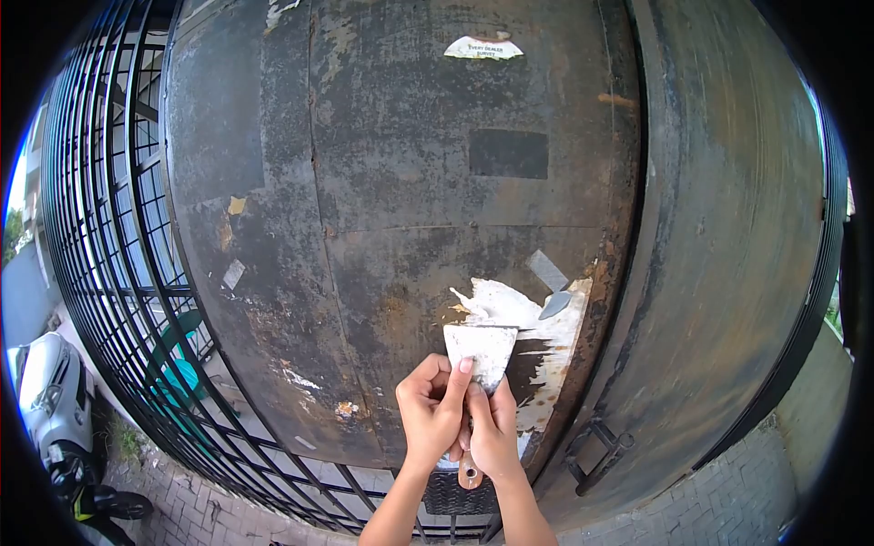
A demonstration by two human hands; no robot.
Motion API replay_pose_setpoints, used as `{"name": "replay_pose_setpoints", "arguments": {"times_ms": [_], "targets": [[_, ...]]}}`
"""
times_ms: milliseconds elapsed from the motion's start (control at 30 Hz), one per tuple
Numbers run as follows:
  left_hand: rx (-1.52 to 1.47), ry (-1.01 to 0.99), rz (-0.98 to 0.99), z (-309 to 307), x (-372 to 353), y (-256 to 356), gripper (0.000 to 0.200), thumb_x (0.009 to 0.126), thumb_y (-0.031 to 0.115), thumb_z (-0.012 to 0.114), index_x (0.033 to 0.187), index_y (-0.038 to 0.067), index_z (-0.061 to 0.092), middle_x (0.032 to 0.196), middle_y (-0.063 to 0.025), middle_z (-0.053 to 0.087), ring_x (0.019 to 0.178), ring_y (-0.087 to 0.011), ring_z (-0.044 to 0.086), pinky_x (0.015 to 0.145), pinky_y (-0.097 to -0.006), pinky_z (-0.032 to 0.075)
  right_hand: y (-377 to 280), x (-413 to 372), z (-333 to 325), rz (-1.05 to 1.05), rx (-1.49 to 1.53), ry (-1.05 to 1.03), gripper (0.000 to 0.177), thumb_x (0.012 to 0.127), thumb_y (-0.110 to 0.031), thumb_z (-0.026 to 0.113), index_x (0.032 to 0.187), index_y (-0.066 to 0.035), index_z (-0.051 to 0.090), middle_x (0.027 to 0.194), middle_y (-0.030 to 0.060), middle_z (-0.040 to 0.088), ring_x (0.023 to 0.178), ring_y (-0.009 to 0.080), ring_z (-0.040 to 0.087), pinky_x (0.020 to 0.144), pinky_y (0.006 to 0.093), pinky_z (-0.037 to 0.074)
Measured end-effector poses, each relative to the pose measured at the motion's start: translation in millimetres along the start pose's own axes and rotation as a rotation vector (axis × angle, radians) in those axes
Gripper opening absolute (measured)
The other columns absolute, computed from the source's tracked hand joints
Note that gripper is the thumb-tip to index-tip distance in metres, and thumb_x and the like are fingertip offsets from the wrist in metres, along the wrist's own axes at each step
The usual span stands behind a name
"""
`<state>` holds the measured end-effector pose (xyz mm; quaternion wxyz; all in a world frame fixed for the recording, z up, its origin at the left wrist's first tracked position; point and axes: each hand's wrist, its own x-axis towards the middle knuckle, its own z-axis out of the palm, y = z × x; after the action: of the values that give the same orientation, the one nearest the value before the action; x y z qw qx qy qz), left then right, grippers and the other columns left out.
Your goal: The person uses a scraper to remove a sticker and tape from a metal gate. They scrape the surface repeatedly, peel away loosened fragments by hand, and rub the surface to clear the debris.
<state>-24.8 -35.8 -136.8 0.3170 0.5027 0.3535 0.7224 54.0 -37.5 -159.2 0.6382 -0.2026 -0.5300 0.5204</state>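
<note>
From where I stand, I see both bare hands closed on one scraper (480, 349), held up in front of a dark, worn metal panel (410, 173). The left hand (430, 417) has its fingers curled in, thumb laid flat against the blade; the right hand (492, 435) is wrapped about the lower part, its thumb beside the other one. The wooden handle (470, 476) pokes out below them, a hole near its end.

The blade's wide edge points upward, overlapping a torn white paper (563, 338) stuck to the panel — whether it actually touches, I can't tell. A grey strip (547, 270) clings just above the paper. Higher up sits a ragged white sticker (483, 48). Off to the left stands a black barred gate (118, 223) — a silver car (53, 387) is parked beyond it.
</note>
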Motion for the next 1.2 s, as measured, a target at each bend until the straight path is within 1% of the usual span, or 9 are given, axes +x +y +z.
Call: {"name": "replay_pose_setpoints", "arguments": {"times_ms": [33,67,267,400,533,933,1067,1167,1200], "targets": [[-0.009,0.007,-0.007,-1,-1,-2,0.026,0.089,0.012,0.06,0.067,0.001,0.051,0.053,0.0006,0.053,0.044,0.0005,0.039,0.038,-0.0182,0.027,6,1,-1,-0.018,-0.015,0.002,0.026,0.096,-0.01,0.038,0.119,0.001,0.04,0.075,0.0027,0.053,0.041,0.0016,0.04,0.034,0.0182,0.033],[0.069,0.017,0.108,-5,-1,-19,0.025,0.088,0.012,0.061,0.068,0.001,0.052,0.053,0.0013,0.052,0.044,0.0007,0.039,0.037,-0.0178,0.026,14,-1,-2,-0.068,-0.06,0.031,0.024,0.096,-0.01,0.038,0.118,0.0,0.04,0.07,0.002,0.052,0.039,0.0022,0.04,0.033,0.0187,0.033],[-0.03,-0.013,0.002,1,8,11,0.027,0.088,0.015,0.062,0.068,0.0,0.054,0.051,0.0004,0.053,0.042,-0.0002,0.04,0.038,-0.0183,0.029,-1,7,2,-0.031,-0.015,-0.02,0.026,0.097,-0.01,0.037,0.12,0.0,0.039,0.068,0.0016,0.051,0.039,0.0023,0.04,0.033,0.0189,0.033],[0.004,0.019,0.188,-1,4,-11,0.026,0.089,0.014,0.061,0.068,-0.001,0.054,0.052,-0.0001,0.054,0.037,-0.0019,0.04,0.033,-0.0189,0.027,5,3,1,-0.075,-0.079,0.019,0.026,0.096,-0.01,0.037,0.121,-0.001,0.041,0.072,0.001,0.053,0.039,0.002,0.039,0.034,0.0184,0.033],[-0.072,-0.001,-0.004,6,8,16,0.029,0.088,0.013,0.062,0.064,0.002,0.05,0.052,0.0019,0.052,0.04,-0.0002,0.038,0.035,-0.0181,0.025,-10,8,7,-0.01,-0.005,0.008,0.026,0.096,-0.01,0.038,0.121,-0.002,0.042,0.072,0.0001,0.053,0.039,0.0018,0.038,0.033,0.0186,0.033],[0.02,-0.029,0.095,-1,13,6,0.027,0.088,0.014,0.061,0.068,-0.001,0.052,0.05,-0.0006,0.053,0.037,-0.0017,0.039,0.034,-0.0196,0.027,-14,7,12,-0.025,0.064,0.017,0.025,0.096,-0.009,0.036,0.119,0.0,0.038,0.066,0.0041,0.05,0.035,0.0051,0.041,0.029,0.0207,0.036],[-0.019,-0.077,0.003,0,17,23,0.027,0.088,0.015,0.062,0.068,0.0,0.053,0.05,0.0003,0.053,0.038,-0.0012,0.039,0.034,-0.0192,0.027,-22,7,18,0.004,0.124,0.017,0.026,0.096,-0.008,0.036,0.12,0.0,0.037,0.069,0.0043,0.051,0.036,0.0045,0.04,0.029,0.0208,0.036],[0.011,-0.031,0.038,-1,13,10,0.027,0.088,0.016,0.062,0.068,0.0,0.053,0.051,0.0004,0.053,0.038,-0.0013,0.04,0.035,-0.0194,0.028,-11,8,13,-0.018,0.07,0.021,0.025,0.095,-0.008,0.036,0.119,0.0,0.037,0.069,0.0041,0.051,0.036,0.0044,0.041,0.029,0.021,0.037],[0.034,-0.015,0.136,1,16,8,0.026,0.088,0.016,0.062,0.069,-0.001,0.055,0.051,0.0,0.054,0.04,-0.0011,0.041,0.036,-0.0193,0.029,-10,11,13,-0.089,0.028,0.011,0.025,0.095,-0.008,0.036,0.12,0.0,0.037,0.069,0.0038,0.051,0.037,0.0042,0.041,0.029,0.0205,0.036]]}}
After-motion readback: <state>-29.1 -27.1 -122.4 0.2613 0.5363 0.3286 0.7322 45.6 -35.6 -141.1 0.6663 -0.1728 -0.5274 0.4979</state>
